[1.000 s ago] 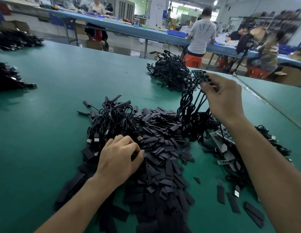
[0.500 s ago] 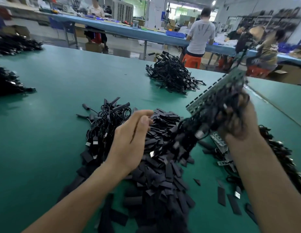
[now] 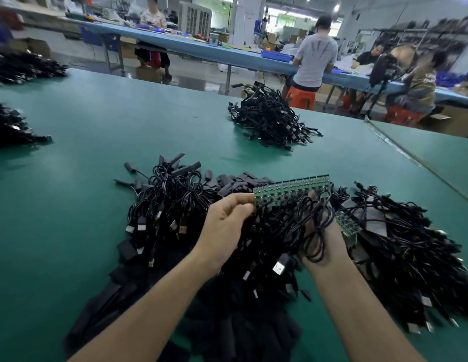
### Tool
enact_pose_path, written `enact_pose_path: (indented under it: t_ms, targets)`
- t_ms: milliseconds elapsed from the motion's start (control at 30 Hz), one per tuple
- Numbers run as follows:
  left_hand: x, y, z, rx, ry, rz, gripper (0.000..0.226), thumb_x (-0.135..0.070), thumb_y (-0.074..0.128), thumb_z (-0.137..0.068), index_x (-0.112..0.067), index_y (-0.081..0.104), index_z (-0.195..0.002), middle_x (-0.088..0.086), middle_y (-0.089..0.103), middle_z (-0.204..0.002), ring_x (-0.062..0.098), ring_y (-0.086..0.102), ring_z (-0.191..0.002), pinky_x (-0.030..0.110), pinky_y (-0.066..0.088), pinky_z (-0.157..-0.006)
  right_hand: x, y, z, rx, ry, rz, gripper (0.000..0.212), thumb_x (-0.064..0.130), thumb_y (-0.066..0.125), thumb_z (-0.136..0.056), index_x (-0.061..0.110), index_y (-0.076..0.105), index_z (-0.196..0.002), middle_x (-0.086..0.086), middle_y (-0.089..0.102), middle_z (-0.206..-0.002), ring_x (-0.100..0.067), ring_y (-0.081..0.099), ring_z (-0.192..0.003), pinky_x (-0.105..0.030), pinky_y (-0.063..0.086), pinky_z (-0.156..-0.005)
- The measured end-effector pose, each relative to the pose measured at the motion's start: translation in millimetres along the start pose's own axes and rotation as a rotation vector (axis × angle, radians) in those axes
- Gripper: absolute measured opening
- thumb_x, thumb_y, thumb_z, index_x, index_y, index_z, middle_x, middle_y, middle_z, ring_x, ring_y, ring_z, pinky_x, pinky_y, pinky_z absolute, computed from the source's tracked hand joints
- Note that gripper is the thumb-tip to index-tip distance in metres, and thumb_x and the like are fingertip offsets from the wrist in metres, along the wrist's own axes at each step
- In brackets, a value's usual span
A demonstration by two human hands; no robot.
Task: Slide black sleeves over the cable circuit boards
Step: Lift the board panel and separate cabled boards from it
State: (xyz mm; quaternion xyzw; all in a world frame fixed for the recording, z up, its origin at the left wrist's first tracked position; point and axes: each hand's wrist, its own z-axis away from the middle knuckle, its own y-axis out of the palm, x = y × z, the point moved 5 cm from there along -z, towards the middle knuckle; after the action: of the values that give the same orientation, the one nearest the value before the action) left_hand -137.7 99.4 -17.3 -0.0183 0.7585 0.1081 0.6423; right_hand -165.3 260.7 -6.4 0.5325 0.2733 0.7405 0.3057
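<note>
board strip [image 3: 293, 190] mid-frame, long axis left-right, right end slightly higher. left hand [image 3: 222, 228] pinches its left end; right hand [image 3: 329, 246] grips cables [image 3: 280, 231].

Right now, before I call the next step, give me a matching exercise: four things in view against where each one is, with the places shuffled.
Things:
1. green board strip
2. far cable pile
3. loose black sleeves
4. orange stool

Places:
A. on the floor beyond the green mat
B. heaped on the mat around and below the hands
C. held up between left hand and right hand
D. alone on the mat near its far edge

Pairs: 1-C, 2-D, 3-B, 4-A
</note>
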Motion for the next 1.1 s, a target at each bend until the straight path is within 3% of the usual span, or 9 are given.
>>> enact_pose_path:
  t_ms: [100,233,367,467,533,600,733,900,1100]
  targets:
    - [9.7,-6.0,-4.3,-0.035,0.022,-0.026,0.005,-0.022,0.067,-0.094,-0.024,0.068,-0.098,-0.004,0.068,-0.084,0.0,0.064,-0.073,0.014,0.051,-0.069,-7.8,-7.8,-12.7,-0.027,0.034,0.14,0.024,0.019,0.044,-0.103,0.013,0.064,-0.115,-0.007,0.07,-0.086,-0.021,0.068,-0.073,-0.04,0.058,-0.081]
    - [24.0,-20.9,-12.0,-0.128,0.048,-0.102,0.009,-0.021,0.066,-0.096,-0.029,0.067,-0.093,0.008,0.069,-0.084,0.01,0.063,-0.074,0.021,0.055,-0.068,10.6,-24.7,-15.7,-0.127,-0.095,0.576,0.03,-0.01,0.042,-0.098,0.006,0.066,-0.107,-0.009,0.074,-0.085,-0.016,0.071,-0.066,-0.026,0.06,-0.058]
    - [32.0,-23.1,-15.6,-0.105,0.059,-0.117,0.017,-0.017,0.069,-0.093,-0.034,0.066,-0.094,-0.016,0.07,-0.079,-0.003,0.065,-0.076,0.011,0.051,-0.071,57.3,-21.0,-6.6,-0.282,-0.755,1.064,0.041,-0.008,0.05,-0.094,0.024,0.063,-0.116,0.007,0.067,-0.105,0.0,0.063,-0.098,-0.018,0.052,-0.085]
    - [35.0,-20.7,-18.1,-0.036,0.028,-0.054,0.017,-0.013,0.071,-0.089,-0.029,0.068,-0.095,-0.017,0.071,-0.08,0.002,0.066,-0.081,0.015,0.052,-0.075,49.6,26.9,7.6,0.107,-1.102,1.439,0.028,0.016,0.062,-0.094,0.029,0.063,-0.119,0.02,0.059,-0.107,0.018,0.053,-0.098,-0.004,0.042,-0.084]
    - [32.5,-18.2,-17.1,0.055,0.026,0.004,0.013,-0.008,0.07,-0.088,-0.016,0.071,-0.098,-0.007,0.072,-0.085,0.01,0.067,-0.085,0.021,0.054,-0.078,26.6,46.9,-0.5,0.39,-0.988,1.792,0.028,0.032,0.066,-0.09,0.03,0.067,-0.119,0.023,0.06,-0.111,0.011,0.052,-0.104,-0.016,0.04,-0.096]
    - [28.4,-17.2,-14.5,0.124,0.062,-0.003,0.013,-0.002,0.067,-0.09,-0.013,0.072,-0.096,-0.006,0.073,-0.084,0.006,0.068,-0.081,0.018,0.053,-0.074,13.0,51.9,-10.8,0.49,-0.841,1.994,0.023,0.036,0.068,-0.089,0.033,0.071,-0.111,0.018,0.066,-0.11,-0.005,0.057,-0.106,-0.032,0.044,-0.099]
    - [27.1,-20.6,-12.1,0.13,0.08,-0.056,0.014,-0.005,0.069,-0.092,-0.018,0.074,-0.093,0.002,0.071,-0.081,0.01,0.065,-0.078,0.024,0.054,-0.071,6.0,43.5,-23.6,0.536,-0.631,1.923,0.008,0.036,0.068,-0.089,0.035,0.07,-0.097,0.02,0.067,-0.087,-0.004,0.062,-0.089,-0.041,0.052,-0.083]
    - [25.8,-17.8,-10.7,0.134,0.144,-0.079,0.015,0.001,0.068,-0.091,-0.014,0.068,-0.092,-0.016,0.064,-0.074,-0.002,0.058,-0.068,0.013,0.047,-0.066,-4.2,34.6,-27.3,0.579,-0.614,1.716,0.006,0.038,0.069,-0.088,0.038,0.067,-0.094,0.02,0.069,-0.087,-0.003,0.064,-0.087,-0.041,0.052,-0.08]
    - [28.5,-21.8,-12.0,0.084,0.119,-0.048,0.006,-0.01,0.074,-0.088,-0.013,0.07,-0.088,-0.01,0.065,-0.075,0.002,0.059,-0.068,0.016,0.049,-0.066,-17.0,33.4,-32.8,0.624,-0.596,1.532,0.01,0.017,0.071,-0.089,0.028,0.071,-0.088,0.013,0.07,-0.083,-0.009,0.066,-0.083,-0.039,0.053,-0.08]
